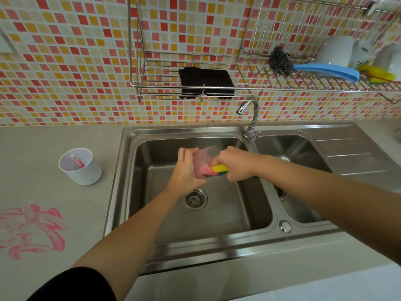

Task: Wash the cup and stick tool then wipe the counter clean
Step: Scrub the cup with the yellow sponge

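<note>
Over the left sink basin (256,213) my left hand (186,170) grips a translucent pink-stained cup (202,159), tilted on its side. My right hand (235,164) presses a yellow sponge (219,169) against the cup's lower edge, where pink residue shows. A white cylindrical container (83,170) stands on the counter left of the sink with a pink-smeared stick tool (78,162) inside it. A pink smear (32,229) covers the grey counter at the near left.
A curved tap (251,115) rises between the two basins. Wire racks on the tiled wall hold a black cloth (206,80), a steel scourer (280,59), a blue cloth (327,71), another yellow sponge (377,74) and white cups (336,51).
</note>
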A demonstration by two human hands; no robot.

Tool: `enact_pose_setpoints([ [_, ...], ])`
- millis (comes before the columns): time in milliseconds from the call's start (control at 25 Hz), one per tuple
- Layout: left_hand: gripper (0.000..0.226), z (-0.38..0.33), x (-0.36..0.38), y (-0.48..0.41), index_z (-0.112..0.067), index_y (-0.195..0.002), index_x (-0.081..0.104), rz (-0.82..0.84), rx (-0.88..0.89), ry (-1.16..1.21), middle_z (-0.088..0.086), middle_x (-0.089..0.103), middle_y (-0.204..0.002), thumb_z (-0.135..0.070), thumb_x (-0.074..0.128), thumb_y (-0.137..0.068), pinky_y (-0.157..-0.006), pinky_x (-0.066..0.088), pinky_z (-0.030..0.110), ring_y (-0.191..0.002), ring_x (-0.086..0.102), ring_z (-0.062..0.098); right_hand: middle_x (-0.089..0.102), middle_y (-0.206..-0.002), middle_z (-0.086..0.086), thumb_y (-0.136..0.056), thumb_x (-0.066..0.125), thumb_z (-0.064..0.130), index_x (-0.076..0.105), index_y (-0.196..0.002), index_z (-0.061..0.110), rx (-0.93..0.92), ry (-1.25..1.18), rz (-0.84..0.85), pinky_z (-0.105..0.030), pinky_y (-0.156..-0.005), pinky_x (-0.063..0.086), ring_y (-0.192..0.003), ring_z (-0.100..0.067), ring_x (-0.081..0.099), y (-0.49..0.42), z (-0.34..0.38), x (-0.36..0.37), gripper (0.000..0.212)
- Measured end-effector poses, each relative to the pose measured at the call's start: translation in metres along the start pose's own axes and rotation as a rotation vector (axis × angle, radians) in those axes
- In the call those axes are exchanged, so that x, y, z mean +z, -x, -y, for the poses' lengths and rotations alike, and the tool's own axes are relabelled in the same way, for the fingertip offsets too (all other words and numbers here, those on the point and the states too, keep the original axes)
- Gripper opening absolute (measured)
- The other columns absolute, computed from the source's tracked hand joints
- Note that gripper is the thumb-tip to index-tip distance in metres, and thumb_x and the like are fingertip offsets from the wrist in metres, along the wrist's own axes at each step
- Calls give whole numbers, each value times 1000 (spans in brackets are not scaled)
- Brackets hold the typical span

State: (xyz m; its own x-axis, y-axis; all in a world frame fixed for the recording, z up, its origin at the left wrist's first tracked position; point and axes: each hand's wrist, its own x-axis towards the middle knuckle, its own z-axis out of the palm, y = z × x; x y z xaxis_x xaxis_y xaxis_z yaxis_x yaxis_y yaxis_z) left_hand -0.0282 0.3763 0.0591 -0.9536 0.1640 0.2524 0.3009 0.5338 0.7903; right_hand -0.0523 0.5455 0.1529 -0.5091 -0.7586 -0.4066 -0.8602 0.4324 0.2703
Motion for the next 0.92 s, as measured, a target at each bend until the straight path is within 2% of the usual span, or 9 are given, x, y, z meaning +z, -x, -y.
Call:
enact_pose_setpoints([
  [160,89,-4,4,-1,5,-127,37,-61,-8,31,5,32,-115,-15,87,-56,-83,35,0,-100,39,8,68,-83,0,-58,81,8,64,-73,16,42,37,-166,-36,-64,51,-71,-26,56,1,-2,5,24],
  [240,90,-5,3,-1,4,-128,35,-29,-28,65,7,36,-120,-14,87,-57,-82,32,-4,-104,42,9,69,-81,5,-57,84,14,65,-72,18,-37,36,-143,-34,-62,51,-69,-23,55,0,-3,10,25],
  [360,95,2,-3,-2,-6,-132,26,109,-60,165,1,37,-131,-15,86,-58,-94,36,6,-122,45,15,70,-93,12,-62,84,17,71,-88,22,-115,217,-244,-32,-66,52,-78,-20,58,8,-6,17,29],
  [480,107,2,-8,-4,-19,-140,23,226,-75,211,-2,44,-131,-16,87,-55,-96,44,21,-120,49,13,71,-106,5,-72,76,12,72,-99,20,-99,213,-386,-34,-73,53,-88,-24,63,12,-12,16,29],
  [560,96,-2,-6,-5,-14,-135,35,190,-63,127,0,45,-125,-19,87,-54,-90,42,19,-114,49,14,71,-107,0,-74,71,7,70,-100,18,-30,54,-320,-37,-79,52,-91,-26,62,7,-6,17,28],
  [640,85,-7,-2,-3,-10,-127,41,131,-66,76,0,41,-119,-15,86,-55,-86,41,12,-108,46,12,70,-94,-1,-76,64,9,68,-98,20,150,-285,-112,-38,-81,49,-89,-24,60,4,1,11,25],
  [760,84,-6,4,0,-5,-125,40,93,-55,52,2,37,-117,-14,86,-56,-78,34,-4,-104,42,8,66,-75,0,-72,73,21,68,-82,20,250,-603,-2,-36,-73,49,-72,-21,57,8,-2,5,11],
  [840,84,-6,7,1,-3,-125,39,52,-77,40,3,38,-116,-16,86,-57,-74,34,-5,-101,43,9,68,-81,-1,-73,70,11,67,-82,19,123,-361,-77,-38,-71,50,-69,-21,53,7,-4,6,13],
  [920,84,-7,7,-1,-5,-125,37,1,-127,45,5,42,-119,-17,85,-57,-72,36,-3,-100,45,9,69,-91,1,-66,72,-2,68,-89,20,-14,-52,-260,-37,-66,52,-69,-23,53,6,-2,12,32],
])
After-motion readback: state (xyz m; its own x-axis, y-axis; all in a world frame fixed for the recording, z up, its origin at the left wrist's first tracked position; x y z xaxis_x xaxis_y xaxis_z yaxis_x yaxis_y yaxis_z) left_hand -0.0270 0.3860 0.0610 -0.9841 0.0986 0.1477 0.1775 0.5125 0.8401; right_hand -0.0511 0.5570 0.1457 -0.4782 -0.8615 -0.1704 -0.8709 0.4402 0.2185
